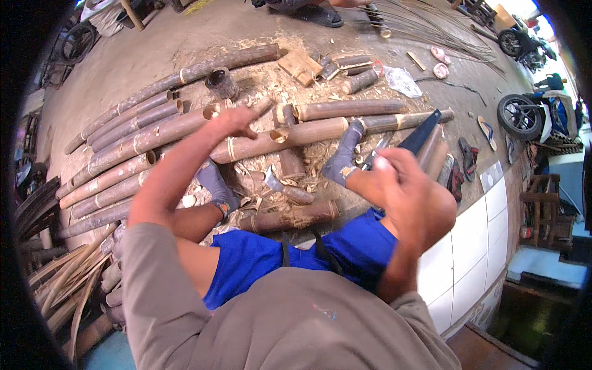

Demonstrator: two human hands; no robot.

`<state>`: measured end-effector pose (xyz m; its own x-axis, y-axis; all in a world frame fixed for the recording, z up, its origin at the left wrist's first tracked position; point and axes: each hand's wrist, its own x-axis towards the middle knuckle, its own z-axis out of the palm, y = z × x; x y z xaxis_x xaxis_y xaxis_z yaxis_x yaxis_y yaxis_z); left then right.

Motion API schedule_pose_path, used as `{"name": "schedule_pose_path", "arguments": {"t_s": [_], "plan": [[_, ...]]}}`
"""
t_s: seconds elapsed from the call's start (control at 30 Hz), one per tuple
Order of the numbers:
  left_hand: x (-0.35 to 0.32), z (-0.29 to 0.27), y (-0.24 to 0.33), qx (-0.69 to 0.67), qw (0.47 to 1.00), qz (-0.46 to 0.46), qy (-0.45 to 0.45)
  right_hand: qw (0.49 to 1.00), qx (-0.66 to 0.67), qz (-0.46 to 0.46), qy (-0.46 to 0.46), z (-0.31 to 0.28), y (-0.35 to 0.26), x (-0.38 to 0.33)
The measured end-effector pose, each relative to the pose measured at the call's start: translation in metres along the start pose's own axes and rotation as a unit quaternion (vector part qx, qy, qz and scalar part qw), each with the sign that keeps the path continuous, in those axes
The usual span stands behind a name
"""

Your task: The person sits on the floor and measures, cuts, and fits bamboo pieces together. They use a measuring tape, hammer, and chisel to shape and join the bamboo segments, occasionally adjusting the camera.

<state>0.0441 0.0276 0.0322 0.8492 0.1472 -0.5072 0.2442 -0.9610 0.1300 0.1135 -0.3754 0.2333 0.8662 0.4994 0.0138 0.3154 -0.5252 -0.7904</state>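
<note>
A long brown bamboo pole (314, 131) with a hole cut in its upper side lies across in front of me, over a short cross piece of bamboo (290, 161). My feet in grey socks rest against it. Above its left part my left hand (237, 121) reaches out, fingers apart; a pale tip beyond them is too blurred to name. My right hand (404, 176) is raised over my right knee, curled closed and smeared by motion; whatever it may hold is hidden. Just beyond it lie a dark-bladed saw (420, 134) and a small knife (377, 150).
Several bamboo poles (132, 143) lie at the left. A metal-bladed tool (271, 179) and a bamboo piece (290, 217) sit between my legs. Wood shavings surround a wooden block (300, 66) and an upright bamboo cup (222, 83). Sandals (468, 159) and a motorcycle (524, 117) are at right.
</note>
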Motion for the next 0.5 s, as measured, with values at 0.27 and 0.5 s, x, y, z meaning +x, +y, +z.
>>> {"name": "schedule_pose_path", "arguments": {"t_s": [0.27,0.5], "plan": [[0.013,0.111,0.014,-0.139,0.981,-0.113,0.068,0.97,0.171,0.162,0.052,0.228,0.199,0.226],[-0.014,0.141,0.037,-0.043,0.961,-0.175,0.21,0.835,0.274,0.428,0.209,0.298,0.207,0.302]]}}
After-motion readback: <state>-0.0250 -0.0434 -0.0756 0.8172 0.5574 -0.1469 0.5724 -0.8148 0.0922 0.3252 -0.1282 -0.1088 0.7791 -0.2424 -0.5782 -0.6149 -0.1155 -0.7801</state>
